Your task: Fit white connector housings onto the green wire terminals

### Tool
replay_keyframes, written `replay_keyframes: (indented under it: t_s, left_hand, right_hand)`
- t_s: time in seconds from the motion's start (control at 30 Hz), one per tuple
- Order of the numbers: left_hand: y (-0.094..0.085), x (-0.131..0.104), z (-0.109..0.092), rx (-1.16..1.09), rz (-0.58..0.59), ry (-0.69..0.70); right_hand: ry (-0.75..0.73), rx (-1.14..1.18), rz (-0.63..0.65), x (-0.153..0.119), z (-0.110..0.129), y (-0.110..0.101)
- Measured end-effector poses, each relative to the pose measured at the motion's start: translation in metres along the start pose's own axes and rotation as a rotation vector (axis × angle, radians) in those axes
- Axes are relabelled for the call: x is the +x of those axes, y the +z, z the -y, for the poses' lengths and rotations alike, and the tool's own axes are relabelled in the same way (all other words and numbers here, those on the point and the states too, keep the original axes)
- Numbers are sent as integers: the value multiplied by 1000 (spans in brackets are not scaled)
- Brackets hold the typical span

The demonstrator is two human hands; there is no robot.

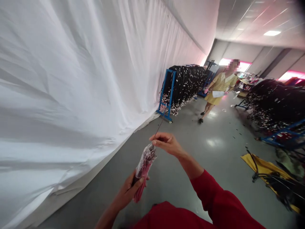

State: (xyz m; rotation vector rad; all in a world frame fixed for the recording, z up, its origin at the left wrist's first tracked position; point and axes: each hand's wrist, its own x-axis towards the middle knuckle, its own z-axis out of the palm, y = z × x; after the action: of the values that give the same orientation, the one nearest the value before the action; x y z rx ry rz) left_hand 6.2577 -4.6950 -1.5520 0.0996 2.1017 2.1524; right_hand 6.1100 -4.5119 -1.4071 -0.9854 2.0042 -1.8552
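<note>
Head view: a wrapped bundle of red strands point(145, 167) is being gripped in the left hand point(130, 190), low over grey floor point(190, 171). A thin dark strand point(159, 128), apparently, is being pinched between thumb and fingers of the right hand point(166, 143), just above the bundle's top.

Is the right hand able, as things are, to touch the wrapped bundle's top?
Likely yes: the right hand is by the top of the bundle, nothing visibly between, though its fingers pinch a strand.

Plastic-wrapped pink and dark bundle point(145, 167) tilts in left hand point(137, 186).
</note>
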Motion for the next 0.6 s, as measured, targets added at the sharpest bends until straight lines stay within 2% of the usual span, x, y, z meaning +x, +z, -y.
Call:
replay_keyframes:
  t_s: [0.1, 0.3, 0.4, 0.5, 0.6]
  left_hand:
    - [11, 10, 2, -2, 43, 21]
    - [25, 16, 26, -59, 14, 21]
    - [30, 13, 25, -77, -11, 12]
    - [33, 10, 17, -157, -62, -19]
    - [33, 9, 11, -434, -242, -76]
  right_hand:
    - [-30, -72, -43, -4, 2, -14]
    - [222, 210, -31, -23, -27, -16]
    - [232, 250, -51, -29, -35, -15]
    - [192, 221, -46, -26, -37, -16]
    - [130, 123, -3, -21, -44, -17]
